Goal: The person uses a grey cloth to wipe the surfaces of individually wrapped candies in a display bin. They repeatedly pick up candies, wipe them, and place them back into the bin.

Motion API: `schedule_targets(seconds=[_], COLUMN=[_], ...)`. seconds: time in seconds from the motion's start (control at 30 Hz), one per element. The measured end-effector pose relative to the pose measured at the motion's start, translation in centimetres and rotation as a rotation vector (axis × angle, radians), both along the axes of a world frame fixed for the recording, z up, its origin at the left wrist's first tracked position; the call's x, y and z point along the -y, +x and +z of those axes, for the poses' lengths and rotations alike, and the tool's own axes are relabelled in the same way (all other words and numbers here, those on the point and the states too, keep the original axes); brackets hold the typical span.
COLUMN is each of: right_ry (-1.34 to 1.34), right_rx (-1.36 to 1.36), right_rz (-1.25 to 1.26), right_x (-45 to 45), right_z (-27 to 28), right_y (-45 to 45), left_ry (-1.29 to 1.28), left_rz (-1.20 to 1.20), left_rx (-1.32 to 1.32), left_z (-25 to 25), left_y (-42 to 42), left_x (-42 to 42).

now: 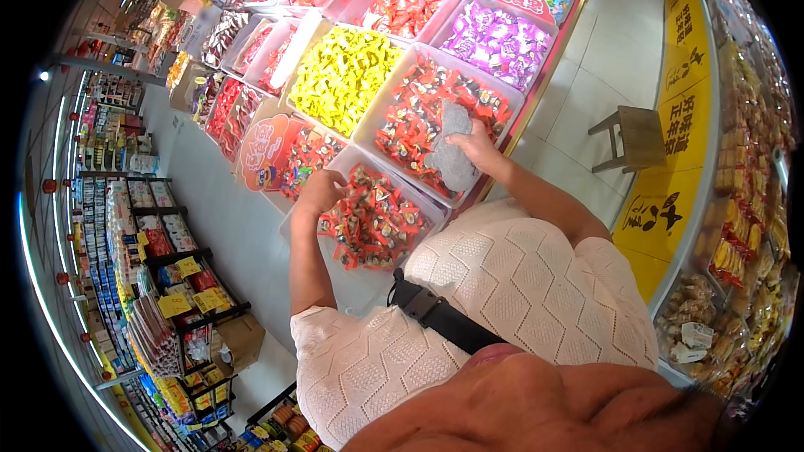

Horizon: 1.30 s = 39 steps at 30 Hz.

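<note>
My right hand (475, 145) grips a crumpled grey cloth (453, 160). The cloth lies over red-wrapped candies (408, 119) in a translucent plastic bin (362, 137). My left hand (321, 193) is at the left rim of a nearer clear plastic bin (433, 206), its fingers curled over that edge. This nearer bin also holds red-and-dark wrapped candies (377, 220), and it sits close against my body. Just beyond my left hand are more red-wrapped candies (314, 154) behind a red sign (269, 152) that bears writing.
Yellow-wrapped candies (345, 75) and purple-wrapped candies (496, 41) fill neighbouring bins. A wooden stool (634, 138) stands on the tiled floor (578, 91) to the right, by a yellow-fronted display counter (681, 119). Stocked shelves (188, 301) line the left aisle.
</note>
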State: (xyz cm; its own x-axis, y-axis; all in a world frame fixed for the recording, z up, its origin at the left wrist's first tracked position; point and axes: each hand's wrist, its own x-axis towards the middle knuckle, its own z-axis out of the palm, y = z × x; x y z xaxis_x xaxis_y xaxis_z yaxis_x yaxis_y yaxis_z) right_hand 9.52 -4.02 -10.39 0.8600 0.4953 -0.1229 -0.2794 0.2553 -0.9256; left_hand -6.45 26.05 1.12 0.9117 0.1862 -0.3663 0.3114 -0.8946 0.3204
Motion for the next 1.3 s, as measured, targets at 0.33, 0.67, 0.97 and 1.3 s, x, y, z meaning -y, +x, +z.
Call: schedule_targets(seconds=[0.33, 0.67, 0.97, 1.3], right_ry=[-0.038, -0.151, 0.216, 0.122], right_rx=[0.138, 0.222, -0.176, -0.037], right_rz=[-0.015, -0.058, 0.102, 0.153], right_x=[-0.3, 0.3, 0.3, 0.1], right_z=[-0.6, 0.6, 0.6, 0.4], right_y=[-0.1, -0.6, -0.2, 0.1], left_ry=[0.125, -0.164, -1.35, -1.681], left_rz=[-0.216, -0.114, 0.415, 0.394], left_rx=[0.013, 0.078, 0.361, 0.29], left_z=[-6.0, -8.0, -10.2, -9.6], left_y=[10.4, 12.0, 10.6, 10.8], left_x=[8.7, 9.5, 12.1, 14.1])
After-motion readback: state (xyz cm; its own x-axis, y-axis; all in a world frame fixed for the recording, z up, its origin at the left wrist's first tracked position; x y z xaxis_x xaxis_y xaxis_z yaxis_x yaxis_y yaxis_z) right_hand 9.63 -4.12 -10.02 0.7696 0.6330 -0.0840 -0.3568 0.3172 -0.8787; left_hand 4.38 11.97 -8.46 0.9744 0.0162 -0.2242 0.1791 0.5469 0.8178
